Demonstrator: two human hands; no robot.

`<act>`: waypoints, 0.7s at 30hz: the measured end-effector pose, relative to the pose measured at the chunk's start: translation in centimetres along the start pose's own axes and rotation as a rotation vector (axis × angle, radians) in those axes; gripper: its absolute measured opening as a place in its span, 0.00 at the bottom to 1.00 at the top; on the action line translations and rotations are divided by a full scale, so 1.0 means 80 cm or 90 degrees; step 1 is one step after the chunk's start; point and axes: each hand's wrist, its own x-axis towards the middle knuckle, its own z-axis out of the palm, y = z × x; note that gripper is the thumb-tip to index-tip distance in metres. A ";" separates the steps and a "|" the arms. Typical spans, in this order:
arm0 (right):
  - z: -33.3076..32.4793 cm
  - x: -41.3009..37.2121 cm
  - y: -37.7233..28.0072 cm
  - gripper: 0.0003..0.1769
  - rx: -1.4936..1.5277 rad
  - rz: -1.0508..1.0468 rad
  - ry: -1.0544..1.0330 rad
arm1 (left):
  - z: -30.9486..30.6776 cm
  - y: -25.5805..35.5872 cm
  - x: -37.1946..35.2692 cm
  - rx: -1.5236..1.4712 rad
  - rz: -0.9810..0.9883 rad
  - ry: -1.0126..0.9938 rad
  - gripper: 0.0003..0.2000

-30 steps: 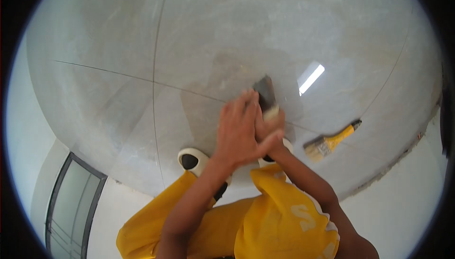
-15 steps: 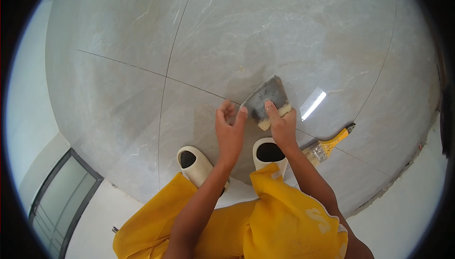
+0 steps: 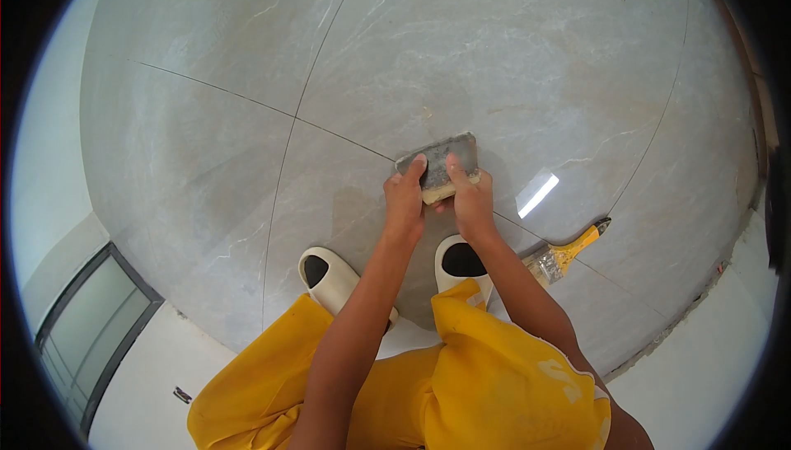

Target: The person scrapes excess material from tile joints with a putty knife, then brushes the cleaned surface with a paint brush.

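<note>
Both my hands hold a block-shaped sponge (image 3: 437,157) above the grey tiled floor. Its upper face is dark grey and worn, and its near edge is cream and ragged. My left hand (image 3: 405,199) grips the left end with the thumb on top. My right hand (image 3: 473,203) grips the right end, its thumb also lying on the grey face. Most of the fingers curl out of sight underneath. A yellow-handled paintbrush (image 3: 568,254) lies on the floor to the right of my right forearm, its bristles partly hidden.
Large marbled tiles (image 3: 206,153) with thin dark joints spread out in front. My feet are in cream slippers (image 3: 332,281) behind my hands. A white wall (image 3: 700,343) meets the floor at the right, and a dark-framed glass panel (image 3: 91,318) stands at the lower left.
My left hand has moved from beside the sponge to gripping its left end. The sponge has turned flatter and shifted slightly left; my right hand still holds it. The brush lies as before.
</note>
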 end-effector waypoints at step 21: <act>0.045 0.022 0.009 0.22 -0.116 -0.010 0.297 | 0.033 0.040 0.018 0.050 -0.162 0.103 0.13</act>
